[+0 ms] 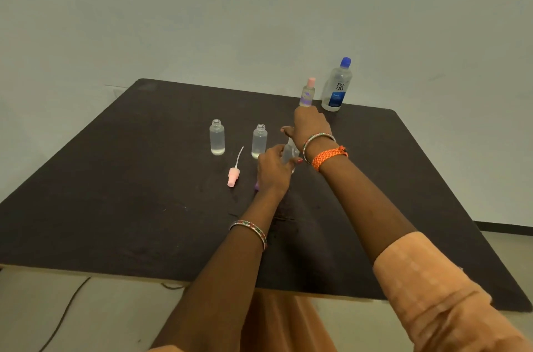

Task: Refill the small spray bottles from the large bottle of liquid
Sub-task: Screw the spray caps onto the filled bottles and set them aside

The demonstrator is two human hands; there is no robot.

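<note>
**Hands at work among open spray bottles on a dark surface**

A person sat at a dark surface (115,178), both bare arms stretched forward. The left hand (272,168) was closed around a small clear bottle (290,152) near the middle of the surface, fingers wrapped about its body, seemingly to keep it steady while its top was dealt with. The right hand (310,124) reached past it toward the far right corner, its back to the camera. Whether its fingers were curled or loose could not be told, and nothing showed in them.

At that far right corner, close to the far edge, stood the large bottle of liquid (337,86), upright with its blue cap on. Just beside it, to its left, stood a small bottle with a pink cap (308,93). Both sat out of the working space, probably parked there until needed.

Left of the hands, two small bottles (217,138) (259,141) stood upright and uncapped, side by side but apart, each with a little liquid at the bottom. Their open necks suggested they were ready for pouring.

A pink spray top (233,176) lay on its side nearer the person, its thin tube pointing toward the two open bottles. A scrap of purple (256,186) showed under the left hand, perhaps another top; it was mostly hidden.

By this layout, pouring had likely not begun.
</note>
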